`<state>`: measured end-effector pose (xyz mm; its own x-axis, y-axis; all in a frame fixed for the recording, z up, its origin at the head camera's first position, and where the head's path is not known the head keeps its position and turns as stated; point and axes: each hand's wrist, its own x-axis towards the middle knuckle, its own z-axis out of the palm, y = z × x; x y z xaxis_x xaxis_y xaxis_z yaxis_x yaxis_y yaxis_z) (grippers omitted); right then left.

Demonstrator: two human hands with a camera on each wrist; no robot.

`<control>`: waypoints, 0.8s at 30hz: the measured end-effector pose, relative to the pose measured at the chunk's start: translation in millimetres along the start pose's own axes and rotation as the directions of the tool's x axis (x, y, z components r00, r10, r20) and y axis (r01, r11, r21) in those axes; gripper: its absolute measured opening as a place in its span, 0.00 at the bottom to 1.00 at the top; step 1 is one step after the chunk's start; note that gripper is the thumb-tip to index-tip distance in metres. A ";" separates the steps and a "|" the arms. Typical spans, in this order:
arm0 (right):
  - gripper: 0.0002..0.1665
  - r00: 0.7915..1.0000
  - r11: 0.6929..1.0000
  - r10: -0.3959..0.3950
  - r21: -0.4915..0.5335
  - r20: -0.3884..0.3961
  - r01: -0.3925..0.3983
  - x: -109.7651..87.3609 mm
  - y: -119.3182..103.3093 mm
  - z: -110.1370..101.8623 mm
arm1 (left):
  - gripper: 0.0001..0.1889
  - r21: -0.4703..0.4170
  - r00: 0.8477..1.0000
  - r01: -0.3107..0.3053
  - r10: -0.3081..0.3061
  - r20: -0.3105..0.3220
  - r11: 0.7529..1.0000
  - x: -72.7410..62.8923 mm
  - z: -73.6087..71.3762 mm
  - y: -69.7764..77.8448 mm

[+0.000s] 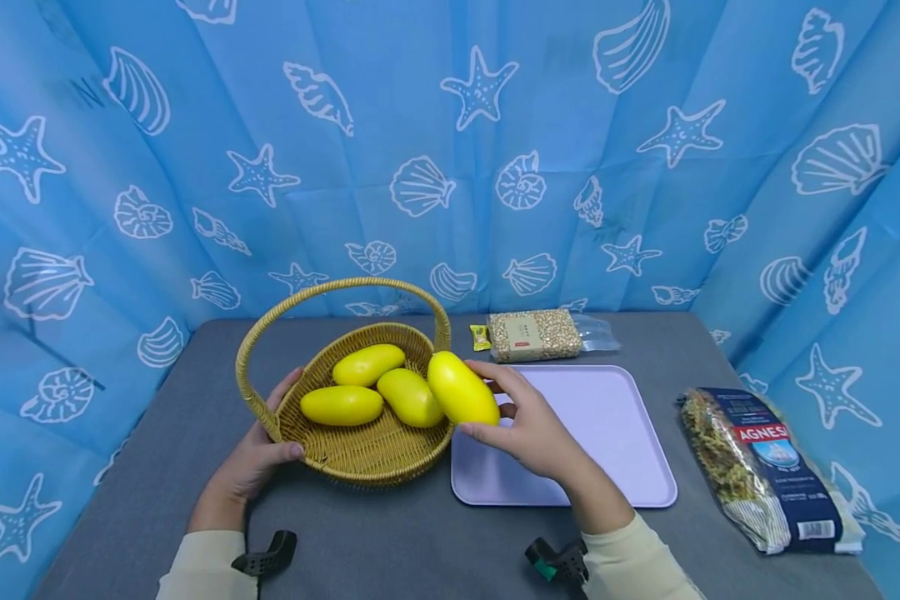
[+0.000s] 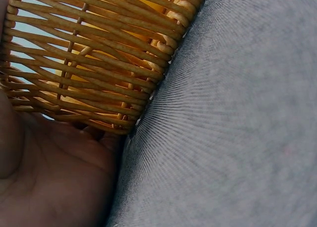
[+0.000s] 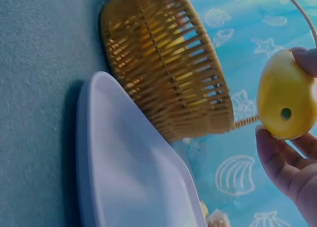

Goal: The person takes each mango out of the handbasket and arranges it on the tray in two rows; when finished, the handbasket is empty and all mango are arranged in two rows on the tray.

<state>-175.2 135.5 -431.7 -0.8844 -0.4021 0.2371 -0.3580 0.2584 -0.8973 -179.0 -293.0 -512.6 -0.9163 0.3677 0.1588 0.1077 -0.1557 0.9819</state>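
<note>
A yellow mango (image 1: pixel 461 387) is held between the thumb and fingers of my right hand (image 1: pixel 532 425). In the head view it overlaps the right rim of the wicker basket (image 1: pixel 375 477); the right wrist view shows this mango (image 3: pixel 285 96) raised above the lilac tray (image 3: pixel 133 162), with a dark green spot on its end. Three more mangoes lie inside the basket, one of them a yellow mango (image 1: pixel 341 406) at the left. My left hand (image 1: pixel 251 458) grips the basket's left side, thumb along the rim, its other fingers partly hidden behind the wall.
The lilac tray (image 1: pixel 607 433) lies right of the basket. Behind it are a clear packet of pale beans or grains (image 1: pixel 555 335) and a small yellow wrapped packet (image 1: pixel 480 337). A pasta bag (image 1: pixel 772 475) lies at the far right. The tall basket handle (image 1: pixel 345 285) arches up near the blue curtain (image 1: pixel 420 125).
</note>
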 end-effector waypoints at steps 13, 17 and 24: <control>0.47 0.990 0.991 0.062 -0.107 -0.127 -0.075 0.1 20.0 -21.6 | 0.59 0.011 1.000 0.001 -0.001 -0.009 1.000 0.0 1.4 0.5; 0.48 0.982 0.976 0.101 -0.174 -0.158 -0.128 0.0 30.9 -26.3 | 0.59 0.015 1.000 0.002 -0.002 -0.012 1.000 0.3 0.6 0.7; 0.47 0.975 0.929 0.147 -0.316 -0.167 -0.194 -0.7 49.1 -33.5 | 0.58 0.012 1.000 0.004 -0.004 -0.008 1.000 0.5 -0.6 0.4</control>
<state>-202.1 177.9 -463.4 -0.9648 -0.2076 0.1613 -0.2555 0.5954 -0.7617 -179.6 -293.5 -512.2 -0.9199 0.3606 0.1541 0.1086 -0.1434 0.9837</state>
